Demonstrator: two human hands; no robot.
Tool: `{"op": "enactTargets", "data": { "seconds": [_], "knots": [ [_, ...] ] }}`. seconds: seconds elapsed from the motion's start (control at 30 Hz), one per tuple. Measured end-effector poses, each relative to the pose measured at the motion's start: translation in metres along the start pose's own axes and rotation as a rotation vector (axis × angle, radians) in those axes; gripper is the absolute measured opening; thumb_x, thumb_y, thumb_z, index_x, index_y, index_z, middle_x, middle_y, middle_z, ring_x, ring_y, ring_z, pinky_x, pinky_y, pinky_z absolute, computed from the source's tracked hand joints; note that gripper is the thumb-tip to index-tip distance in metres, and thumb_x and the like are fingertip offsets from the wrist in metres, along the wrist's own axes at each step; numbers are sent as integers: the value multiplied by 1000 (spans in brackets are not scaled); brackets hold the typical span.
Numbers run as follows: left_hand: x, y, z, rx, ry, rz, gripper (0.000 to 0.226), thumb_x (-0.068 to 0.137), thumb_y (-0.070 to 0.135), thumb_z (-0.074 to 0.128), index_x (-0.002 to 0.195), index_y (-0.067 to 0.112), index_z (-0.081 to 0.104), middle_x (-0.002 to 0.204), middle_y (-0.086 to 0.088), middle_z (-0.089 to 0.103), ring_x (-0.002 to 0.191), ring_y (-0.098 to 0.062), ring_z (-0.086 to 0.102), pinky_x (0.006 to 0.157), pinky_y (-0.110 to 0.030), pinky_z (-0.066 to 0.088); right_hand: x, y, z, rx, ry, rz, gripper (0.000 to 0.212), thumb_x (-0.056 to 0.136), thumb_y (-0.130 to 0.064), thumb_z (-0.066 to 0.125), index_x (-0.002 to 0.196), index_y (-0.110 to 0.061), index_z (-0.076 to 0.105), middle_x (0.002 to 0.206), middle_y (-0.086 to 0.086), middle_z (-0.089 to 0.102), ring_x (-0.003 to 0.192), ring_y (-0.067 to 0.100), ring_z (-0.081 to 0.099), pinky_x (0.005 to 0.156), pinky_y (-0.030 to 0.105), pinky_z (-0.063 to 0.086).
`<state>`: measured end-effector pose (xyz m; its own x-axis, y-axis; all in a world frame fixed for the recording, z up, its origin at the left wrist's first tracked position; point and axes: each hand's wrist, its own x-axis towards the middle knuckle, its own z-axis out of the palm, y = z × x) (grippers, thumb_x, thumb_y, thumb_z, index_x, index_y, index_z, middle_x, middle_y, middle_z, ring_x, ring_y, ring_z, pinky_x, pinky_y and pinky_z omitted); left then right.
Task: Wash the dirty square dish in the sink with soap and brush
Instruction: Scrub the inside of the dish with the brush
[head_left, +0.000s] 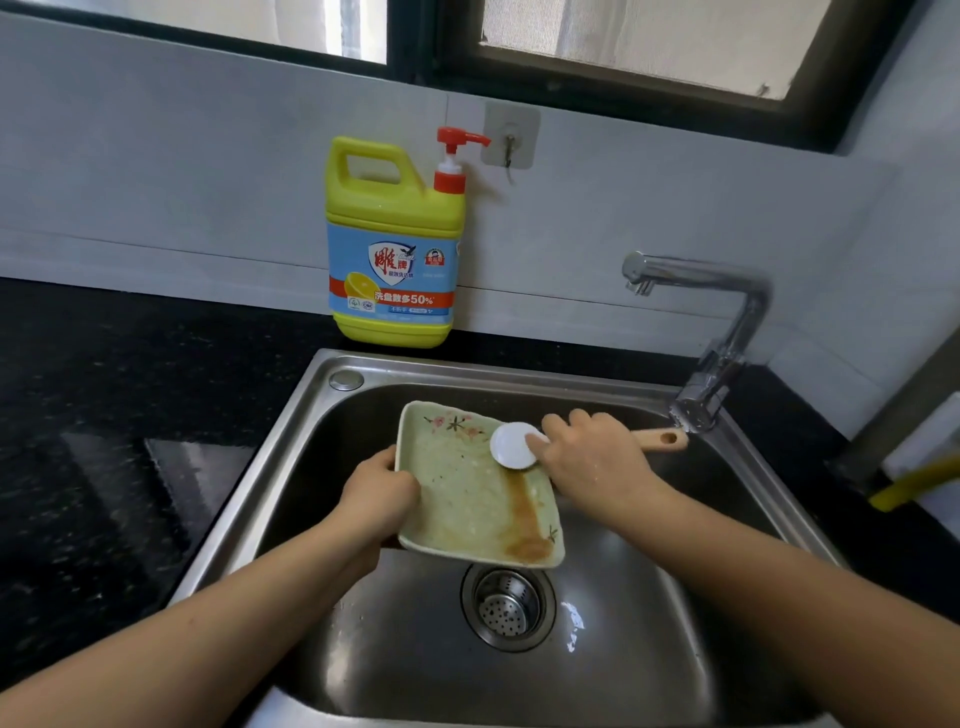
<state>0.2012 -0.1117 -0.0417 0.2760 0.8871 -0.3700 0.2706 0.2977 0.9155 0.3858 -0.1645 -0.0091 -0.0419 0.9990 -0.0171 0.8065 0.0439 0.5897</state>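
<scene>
A pale green square dish (462, 493) with a flower pattern is tilted over the steel sink (291, 447). A brown smear runs down its right side and pools at the lower right corner. My left hand (379, 493) grips the dish by its left edge. My right hand (592, 457) holds a brush (514, 446) with a round white head and a wooden handle that sticks out to the right. The brush head presses on the dish's upper right part.
A yellow soap jug (395, 244) with a red pump stands on the black counter (104, 415) behind the sink. The chrome tap (727, 322) rises at the sink's right rear corner, with no water running. The drain strainer (506, 605) lies below the dish.
</scene>
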Motion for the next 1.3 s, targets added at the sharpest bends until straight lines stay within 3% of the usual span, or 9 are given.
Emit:
{"op": "enactTargets", "data": {
  "seconds": [0.17,0.5,0.57,0.63,0.73,0.83,1.0,1.13,1.3],
  "knots": [
    [0,-2,1,40,16,83,53,87,-5,39,132,21,50,86,8,55,78,-15,56,51,-26,45,-13,-22,1,4,-158,3,24,95,-7,41,114,-7,56,109,11,51,91,26,57,45,30,19],
    [-1,-3,3,-23,-62,-7,49,86,-7,40,125,18,54,87,-2,60,74,-22,61,47,-28,48,-6,0,-14,-19,-72,-27,17,94,-11,46,103,-12,61,93,6,50,77,21,50,51,31,25],
    [0,-5,1,-64,-61,-36,47,85,-8,40,123,15,54,87,-5,60,74,-25,61,46,-28,48,-5,0,-7,-38,-58,-69,6,82,-18,65,86,-14,66,81,5,56,64,20,53,50,31,24],
    [3,-5,-1,-86,-55,-38,45,85,-8,41,121,15,55,89,-7,61,76,-26,61,48,-29,48,-8,-1,-4,10,15,-34,17,64,-23,80,71,-18,67,66,2,54,48,18,49,44,28,17],
    [2,-5,2,-127,-81,-58,38,85,-8,42,113,15,57,90,-9,62,77,-26,62,52,-30,49,-14,-13,4,239,30,93,32,92,-18,51,124,-22,52,99,7,53,78,26,57,50,33,30],
    [3,-8,6,-141,-124,-78,35,85,-6,44,110,14,60,97,-13,66,83,-30,64,56,-32,52,-13,-29,-5,411,107,108,42,100,-20,36,141,-28,34,117,9,48,102,31,54,70,38,43],
    [5,-11,4,-169,-148,-125,33,84,-5,45,106,13,61,95,-14,67,83,-30,65,56,-32,52,-3,-28,-12,364,146,79,39,100,-21,36,137,-30,41,116,6,50,98,29,56,65,35,36],
    [9,-10,3,-230,-129,-142,32,85,-5,44,107,14,59,96,-14,67,82,-30,65,58,-34,53,-9,-7,-12,226,79,91,35,98,-17,39,130,-27,48,92,3,44,75,22,47,56,33,32],
    [11,-11,5,-265,-97,-127,34,86,-3,45,111,14,59,101,-14,67,86,-31,66,58,-34,54,-15,7,-25,115,-15,196,30,96,-12,41,121,-18,57,94,4,45,89,25,57,57,33,32]
  ]
}}
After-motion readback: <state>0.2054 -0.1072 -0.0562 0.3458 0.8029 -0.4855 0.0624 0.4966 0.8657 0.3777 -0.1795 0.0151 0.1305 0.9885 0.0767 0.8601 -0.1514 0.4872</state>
